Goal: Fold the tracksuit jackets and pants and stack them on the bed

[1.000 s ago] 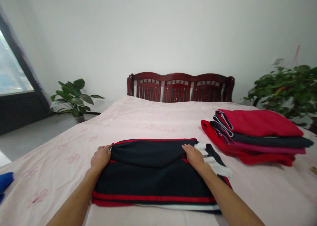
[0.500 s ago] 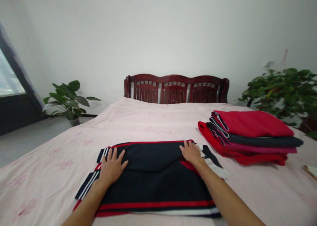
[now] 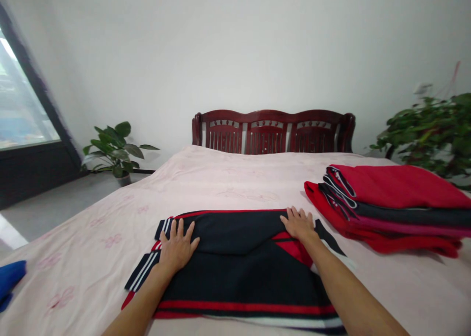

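Observation:
A navy jacket (image 3: 235,272) with red trim and white-striped cuffs lies partly folded on the bed, its sleeves laid across the body. My left hand (image 3: 178,247) rests flat near the striped cuffs, fingers spread and gripping nothing. At the far right corner of the garment, my right hand (image 3: 299,225) presses down with its fingers apart. Red and white panels show around the right forearm, which covers part of the garment's right end.
A stack of folded clothes (image 3: 397,189) in red, navy and magenta sits to the right. Blue cloth (image 3: 11,282) shows at the left edge. Pink bedding (image 3: 235,179) spreads toward a dark wooden chair back (image 3: 272,130). Potted plants (image 3: 119,149) stand on both sides.
The view has turned slightly left, bringing the blue cloth into sight. Both hands stay flat on the jacket; the right hand's fingers look a little more spread.

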`<action>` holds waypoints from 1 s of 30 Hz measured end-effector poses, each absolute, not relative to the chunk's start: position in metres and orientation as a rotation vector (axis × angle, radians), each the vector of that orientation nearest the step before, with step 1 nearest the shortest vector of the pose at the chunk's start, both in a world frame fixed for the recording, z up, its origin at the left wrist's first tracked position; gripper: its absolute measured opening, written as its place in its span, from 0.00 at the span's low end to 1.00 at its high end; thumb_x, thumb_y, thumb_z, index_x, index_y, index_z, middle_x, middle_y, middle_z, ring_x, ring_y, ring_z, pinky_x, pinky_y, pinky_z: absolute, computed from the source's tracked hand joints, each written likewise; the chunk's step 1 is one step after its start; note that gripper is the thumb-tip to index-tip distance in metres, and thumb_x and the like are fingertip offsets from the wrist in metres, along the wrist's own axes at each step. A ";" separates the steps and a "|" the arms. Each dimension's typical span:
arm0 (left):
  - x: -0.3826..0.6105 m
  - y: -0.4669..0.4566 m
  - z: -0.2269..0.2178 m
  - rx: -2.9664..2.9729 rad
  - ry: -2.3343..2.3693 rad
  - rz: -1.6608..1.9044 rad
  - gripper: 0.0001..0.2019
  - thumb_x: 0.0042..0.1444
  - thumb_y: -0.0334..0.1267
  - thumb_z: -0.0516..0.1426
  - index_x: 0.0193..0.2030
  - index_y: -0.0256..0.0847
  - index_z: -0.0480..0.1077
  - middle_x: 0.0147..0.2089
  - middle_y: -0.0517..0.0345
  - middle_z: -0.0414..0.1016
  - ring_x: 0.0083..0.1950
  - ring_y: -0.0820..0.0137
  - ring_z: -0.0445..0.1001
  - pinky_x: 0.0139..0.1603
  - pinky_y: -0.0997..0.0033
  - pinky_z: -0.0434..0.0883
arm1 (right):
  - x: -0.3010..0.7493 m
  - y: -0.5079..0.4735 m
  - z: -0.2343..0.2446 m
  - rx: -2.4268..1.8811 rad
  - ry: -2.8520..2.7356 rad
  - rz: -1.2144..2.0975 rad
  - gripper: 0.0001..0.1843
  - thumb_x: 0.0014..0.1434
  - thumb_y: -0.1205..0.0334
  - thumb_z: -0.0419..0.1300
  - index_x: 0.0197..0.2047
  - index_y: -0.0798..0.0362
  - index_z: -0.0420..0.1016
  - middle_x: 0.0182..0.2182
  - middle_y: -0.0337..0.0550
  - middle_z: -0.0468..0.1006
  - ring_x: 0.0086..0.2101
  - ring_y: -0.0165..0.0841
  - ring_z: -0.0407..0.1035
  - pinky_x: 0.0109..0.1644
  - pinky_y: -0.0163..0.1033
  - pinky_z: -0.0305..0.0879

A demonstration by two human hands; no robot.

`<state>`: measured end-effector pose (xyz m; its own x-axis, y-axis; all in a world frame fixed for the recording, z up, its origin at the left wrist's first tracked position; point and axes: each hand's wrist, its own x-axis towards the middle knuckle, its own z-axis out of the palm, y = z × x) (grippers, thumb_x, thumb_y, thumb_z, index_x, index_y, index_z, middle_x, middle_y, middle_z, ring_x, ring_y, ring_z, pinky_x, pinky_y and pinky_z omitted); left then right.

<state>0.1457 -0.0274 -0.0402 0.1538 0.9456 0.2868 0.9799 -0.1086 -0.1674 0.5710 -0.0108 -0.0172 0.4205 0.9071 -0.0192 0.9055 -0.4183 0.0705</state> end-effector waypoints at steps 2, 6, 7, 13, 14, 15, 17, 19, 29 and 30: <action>0.146 -0.028 -0.039 -2.138 -1.849 -0.164 0.29 0.65 0.54 0.47 0.70 0.49 0.57 0.73 0.37 0.54 0.74 0.42 0.46 0.63 0.30 0.49 | 0.559 -0.011 -0.007 2.639 1.582 0.079 0.35 0.68 0.49 0.41 0.72 0.60 0.52 0.71 0.53 0.48 0.69 0.51 0.40 0.69 0.60 0.33; 0.146 -0.027 -0.037 -2.174 -1.872 -0.176 0.30 0.65 0.54 0.47 0.71 0.48 0.57 0.73 0.38 0.53 0.74 0.41 0.46 0.64 0.29 0.48 | 0.495 -0.024 0.008 2.621 1.847 0.147 0.33 0.68 0.53 0.42 0.70 0.61 0.54 0.70 0.55 0.54 0.68 0.50 0.43 0.69 0.57 0.36; 0.146 -0.027 -0.036 -2.183 -1.880 -0.178 0.30 0.65 0.54 0.47 0.71 0.48 0.57 0.73 0.38 0.53 0.74 0.41 0.46 0.64 0.29 0.48 | 0.473 -0.031 0.009 2.578 1.985 0.109 0.33 0.68 0.51 0.42 0.71 0.60 0.53 0.70 0.54 0.54 0.68 0.49 0.44 0.69 0.57 0.38; 0.144 -0.027 -0.034 -2.227 -1.898 -0.205 0.30 0.64 0.55 0.47 0.71 0.48 0.57 0.74 0.40 0.52 0.74 0.42 0.45 0.65 0.30 0.46 | 0.393 -0.071 -0.018 2.226 2.506 -0.061 0.35 0.68 0.42 0.40 0.71 0.50 0.55 0.70 0.48 0.53 0.69 0.46 0.43 0.70 0.54 0.36; 0.143 -0.027 -0.034 -2.227 -1.896 -0.205 0.30 0.64 0.55 0.47 0.71 0.48 0.57 0.74 0.40 0.52 0.74 0.42 0.44 0.65 0.30 0.46 | 0.394 -0.074 -0.025 2.209 2.521 -0.059 0.35 0.68 0.42 0.40 0.71 0.51 0.55 0.70 0.48 0.53 0.69 0.45 0.43 0.71 0.54 0.36; 0.143 -0.027 -0.034 -2.227 -1.893 -0.204 0.30 0.64 0.55 0.46 0.71 0.48 0.57 0.74 0.40 0.52 0.74 0.42 0.44 0.65 0.30 0.46 | 0.398 -0.076 -0.031 2.210 2.525 -0.041 0.35 0.68 0.43 0.40 0.71 0.51 0.54 0.70 0.48 0.53 0.69 0.44 0.43 0.71 0.53 0.35; 0.143 -0.028 -0.034 -2.230 -1.895 -0.203 0.30 0.65 0.54 0.46 0.71 0.48 0.57 0.74 0.39 0.52 0.74 0.42 0.44 0.65 0.30 0.46 | 0.411 -0.076 -0.039 2.241 2.518 0.024 0.35 0.68 0.43 0.40 0.71 0.53 0.54 0.71 0.49 0.52 0.69 0.43 0.42 0.71 0.52 0.35; 0.142 -0.028 -0.034 -2.250 -1.910 -0.212 0.30 0.64 0.54 0.47 0.71 0.47 0.57 0.74 0.39 0.52 0.74 0.42 0.43 0.65 0.30 0.46 | 0.422 -0.075 -0.043 2.282 2.484 0.064 0.35 0.68 0.44 0.40 0.71 0.54 0.54 0.71 0.49 0.52 0.70 0.42 0.41 0.71 0.53 0.36; 0.090 -0.004 -0.002 -2.582 -2.177 -0.705 0.32 0.55 0.49 0.54 0.66 0.42 0.63 0.71 0.46 0.61 0.72 0.59 0.56 0.70 0.52 0.53 | 0.423 -0.080 -0.037 2.371 2.411 0.093 0.34 0.68 0.46 0.41 0.71 0.54 0.56 0.70 0.46 0.54 0.69 0.43 0.43 0.71 0.51 0.38; 0.078 -0.003 0.001 -2.526 -2.250 -0.778 0.32 0.57 0.48 0.52 0.67 0.37 0.61 0.70 0.43 0.61 0.71 0.59 0.59 0.68 0.56 0.56 | 0.423 -0.081 -0.037 2.372 2.411 0.095 0.34 0.68 0.46 0.42 0.71 0.54 0.56 0.70 0.46 0.54 0.69 0.43 0.43 0.71 0.51 0.38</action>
<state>0.0780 -0.0029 0.0010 0.0845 0.9906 0.1080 0.8456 -0.1286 0.5181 0.4234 -0.0809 -0.0367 -0.0026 0.9778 0.2095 0.9912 0.0302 -0.1286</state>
